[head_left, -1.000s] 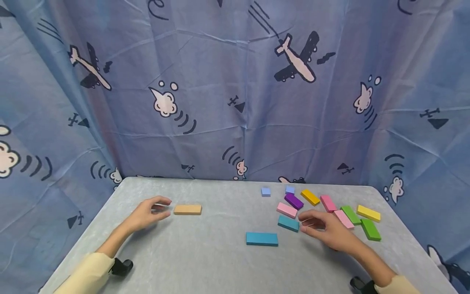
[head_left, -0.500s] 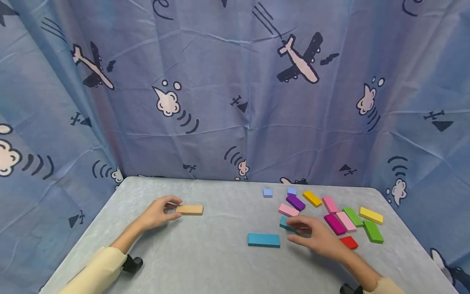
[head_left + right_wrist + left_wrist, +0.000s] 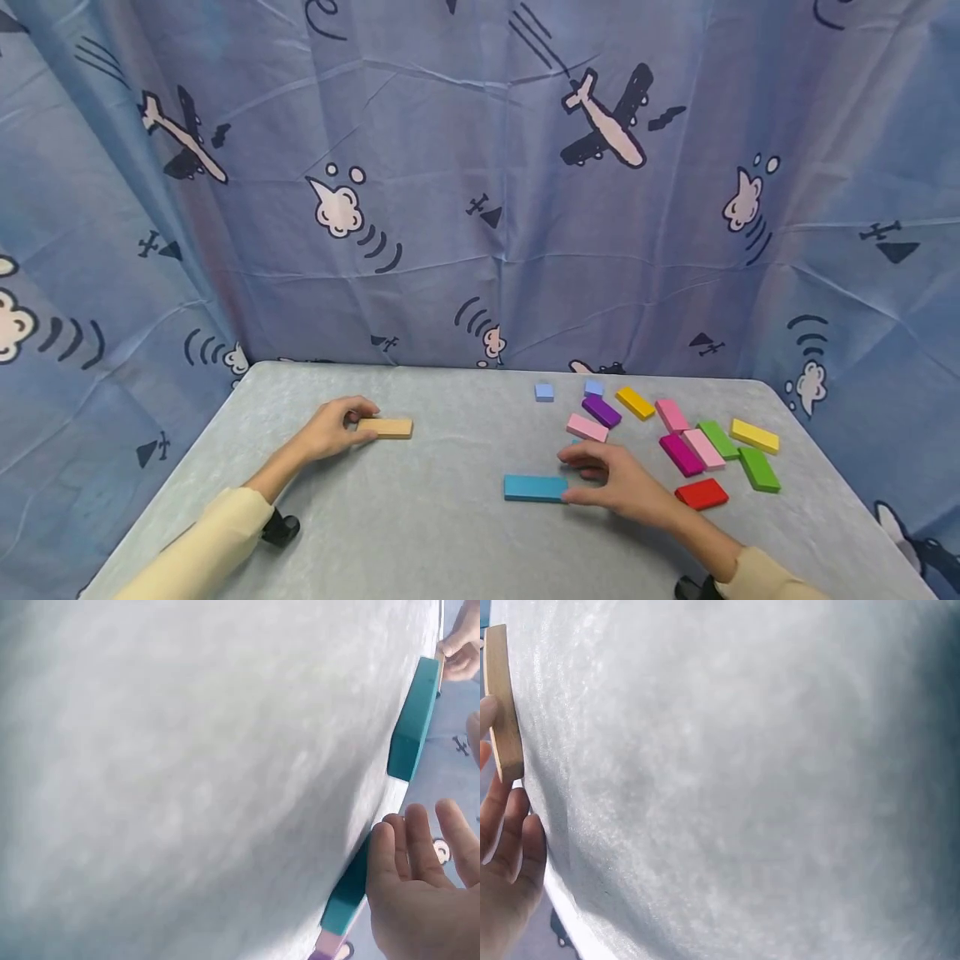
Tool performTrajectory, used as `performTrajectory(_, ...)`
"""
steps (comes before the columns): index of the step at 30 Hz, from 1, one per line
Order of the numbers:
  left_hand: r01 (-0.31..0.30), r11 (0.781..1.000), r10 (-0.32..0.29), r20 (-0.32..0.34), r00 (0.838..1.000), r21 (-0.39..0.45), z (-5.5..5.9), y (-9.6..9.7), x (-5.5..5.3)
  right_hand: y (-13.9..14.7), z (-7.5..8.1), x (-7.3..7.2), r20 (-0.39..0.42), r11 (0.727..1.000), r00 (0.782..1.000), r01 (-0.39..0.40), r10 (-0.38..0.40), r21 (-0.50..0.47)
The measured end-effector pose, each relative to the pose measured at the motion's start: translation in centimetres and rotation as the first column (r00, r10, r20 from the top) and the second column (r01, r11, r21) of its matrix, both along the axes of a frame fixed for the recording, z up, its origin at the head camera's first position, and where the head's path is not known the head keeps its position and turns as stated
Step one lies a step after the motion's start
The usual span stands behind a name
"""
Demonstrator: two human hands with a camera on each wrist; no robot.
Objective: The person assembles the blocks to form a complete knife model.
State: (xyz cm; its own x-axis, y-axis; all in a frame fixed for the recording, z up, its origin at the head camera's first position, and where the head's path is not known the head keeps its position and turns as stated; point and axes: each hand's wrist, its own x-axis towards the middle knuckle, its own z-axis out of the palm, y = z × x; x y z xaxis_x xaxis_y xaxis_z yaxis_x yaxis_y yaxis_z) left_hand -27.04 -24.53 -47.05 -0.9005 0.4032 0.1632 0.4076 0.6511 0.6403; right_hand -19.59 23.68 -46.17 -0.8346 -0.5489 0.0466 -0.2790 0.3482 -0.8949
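Observation:
In the head view my left hand is at the left end of a tan wooden block, its thumb and fingers around that end. The left wrist view shows a fingertip against the side of the wooden block. My right hand hovers at the right end of a teal-blue block, thumb overlapping its corner in the head view. From the right wrist, the right hand shows relaxed, parted fingers, with a gap to the teal block. A second teal block lies beside the fingers, mostly hidden in the head view.
Right of centre lie several blocks on the grey cloth-covered table, including a red block, a magenta block, a purple block and a yellow block. Behind the table hangs a blue curtain.
My left hand has moved right onto the wooden block's end. My right hand has moved left to the teal-blue block, uncovering the red and magenta blocks.

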Motion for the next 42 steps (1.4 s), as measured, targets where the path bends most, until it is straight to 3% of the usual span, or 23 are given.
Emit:
performTrajectory(10, 0.063, 0.998, -0.063, 0.003, 0.998, -0.006, 0.2, 0.0, 0.0, -1.3, -0.4, 0.0, 0.026, 0.999, 0.999, -0.047, 0.047, -0.001)
performTrajectory(24, 0.087, 0.996, -0.086, 0.026, 0.996, -0.026, 0.5, -0.1, -0.4, -2.7, -0.4, -0.4, 0.0, 0.993, 1.0, -0.025, 0.025, 0.113)
performTrajectory(42, 0.105, 0.994, -0.107, 0.101, 0.989, 0.017, 0.2, -0.6, -1.6, -4.1, -0.1, -1.8, -0.085, 0.997, 0.996, 0.032, -0.026, 0.067)
